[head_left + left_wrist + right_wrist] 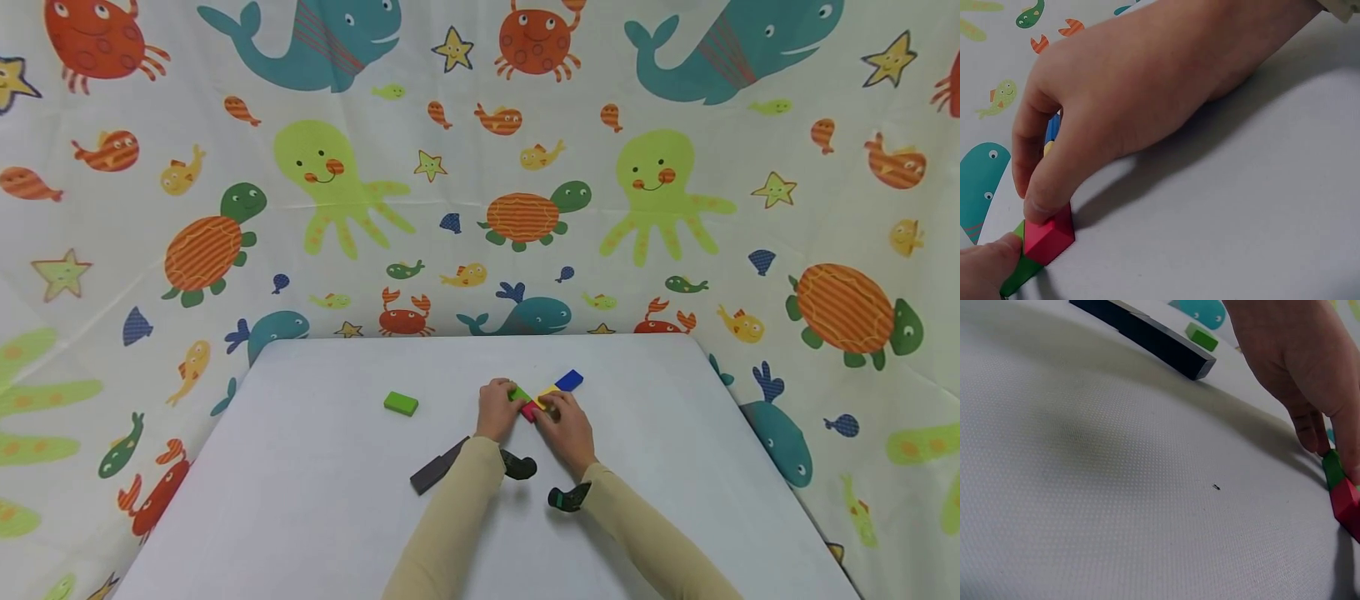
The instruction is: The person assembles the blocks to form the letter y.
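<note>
Blocks touch end to end in a bent row: a green block [519, 393], a red block [529, 412], a yellow block [551, 390] and a blue block [572, 380]. The left hand [498, 410] pinches the green block from its left side; the right wrist view shows its fingers and thumb around that green block [1333, 469]. From the other side the right hand [570, 429] grips the red block [1050, 240], thumb on it, index finger curled beyond. This hand partly hides the yellow block.
A loose green block [401, 403] lies to the left of the hands. Dark blocks [435, 472] form a long bar near the left forearm, which covers part of it. A white table [315, 517] meets a patterned sea-animal cloth [450, 275] behind.
</note>
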Demonstrator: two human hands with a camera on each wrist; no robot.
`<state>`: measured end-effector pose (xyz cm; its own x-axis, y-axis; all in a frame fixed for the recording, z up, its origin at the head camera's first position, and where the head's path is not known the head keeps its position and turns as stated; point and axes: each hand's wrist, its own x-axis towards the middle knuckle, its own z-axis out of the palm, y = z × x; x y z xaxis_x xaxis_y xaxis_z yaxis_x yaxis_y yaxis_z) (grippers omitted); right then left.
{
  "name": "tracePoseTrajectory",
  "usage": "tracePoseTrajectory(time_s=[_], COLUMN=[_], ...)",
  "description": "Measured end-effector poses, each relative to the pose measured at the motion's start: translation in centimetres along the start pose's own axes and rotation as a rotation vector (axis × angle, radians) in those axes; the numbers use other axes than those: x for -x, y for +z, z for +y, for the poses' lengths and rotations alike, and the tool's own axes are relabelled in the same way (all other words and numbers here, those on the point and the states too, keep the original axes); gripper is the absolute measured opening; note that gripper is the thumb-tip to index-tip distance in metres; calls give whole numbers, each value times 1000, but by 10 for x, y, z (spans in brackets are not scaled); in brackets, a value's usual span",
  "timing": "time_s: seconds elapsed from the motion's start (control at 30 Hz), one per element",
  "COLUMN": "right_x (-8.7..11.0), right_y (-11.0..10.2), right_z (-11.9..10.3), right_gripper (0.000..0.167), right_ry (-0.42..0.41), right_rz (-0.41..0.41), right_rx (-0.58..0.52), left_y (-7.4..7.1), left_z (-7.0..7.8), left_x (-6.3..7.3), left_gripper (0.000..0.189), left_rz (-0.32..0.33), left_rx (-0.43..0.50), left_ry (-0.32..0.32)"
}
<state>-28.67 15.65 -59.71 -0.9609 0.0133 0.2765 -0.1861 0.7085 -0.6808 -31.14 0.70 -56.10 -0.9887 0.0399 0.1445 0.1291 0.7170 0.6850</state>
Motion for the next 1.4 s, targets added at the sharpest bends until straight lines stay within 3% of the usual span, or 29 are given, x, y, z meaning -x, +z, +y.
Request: tracePoseTrajectory(time_s=[0.53,1.0,1.23,1.4], right_x=[4,5,4,6], right_y=[1,1,1,0], right_z=[-1,-4,-5,-7], right_gripper=[32,33,33,33], right_ry=[16,23,38,36], right_rz=[-12,4,-20,-12], right_rx=[17,-25,1,-21], left_y=[3,-3,-3,-14], left_z=[-5,-3,-6,-14], left_x=[3,5,3,0], left_gripper=[29,31,31,32], left_rz=[1,-27,-31,-31], left_rx=[-11,21,7,14], left_ry=[19,-20,-4,59])
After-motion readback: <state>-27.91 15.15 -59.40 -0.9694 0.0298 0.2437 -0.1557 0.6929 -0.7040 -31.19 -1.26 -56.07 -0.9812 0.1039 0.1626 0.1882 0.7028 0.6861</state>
